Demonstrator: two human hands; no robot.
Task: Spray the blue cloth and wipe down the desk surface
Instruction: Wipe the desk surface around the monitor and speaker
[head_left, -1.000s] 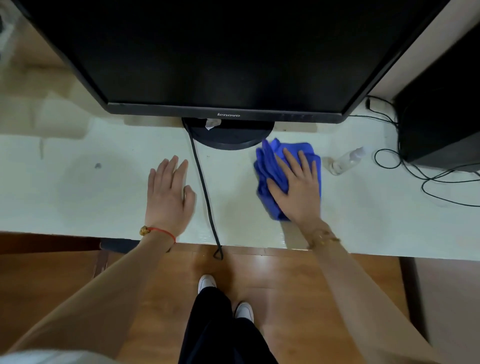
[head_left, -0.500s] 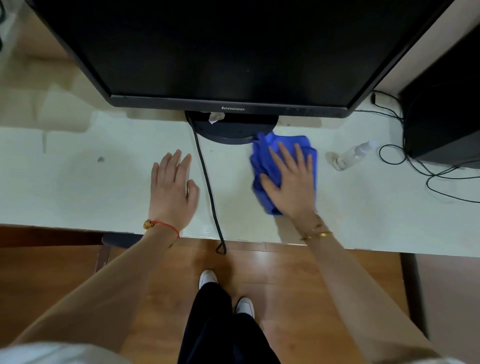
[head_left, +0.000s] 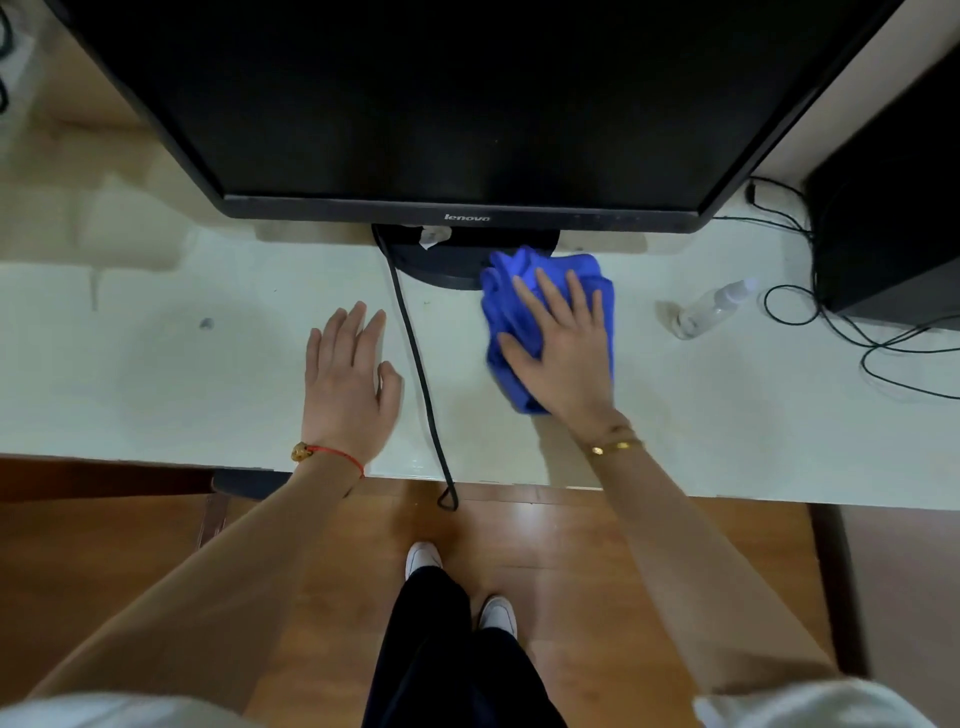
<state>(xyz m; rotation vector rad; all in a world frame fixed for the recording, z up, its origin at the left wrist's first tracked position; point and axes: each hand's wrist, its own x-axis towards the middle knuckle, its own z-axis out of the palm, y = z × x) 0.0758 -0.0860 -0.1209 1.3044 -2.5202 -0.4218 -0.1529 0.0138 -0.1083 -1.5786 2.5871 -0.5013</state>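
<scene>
While the blue cloth (head_left: 550, 312) is pressed flat on the table (head_left: 156, 364) by the right hand (head_left: 563, 353), fingers (head_left: 545, 296) straight and spread, just beside the monitor base (head_left: 441, 262), even pressure should be kept and strokes overlapped. The left hand (head_left: 345, 384) is rested open, holding nothing. The cable (head_left: 415, 358) should be avoided.

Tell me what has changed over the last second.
The right hand, pressing flat on the crumpled blue cloth, slid it away from the person, up against the black round monitor base. The left hand stayed flat on the white desk; the clear spray bottle lay untouched.
</scene>
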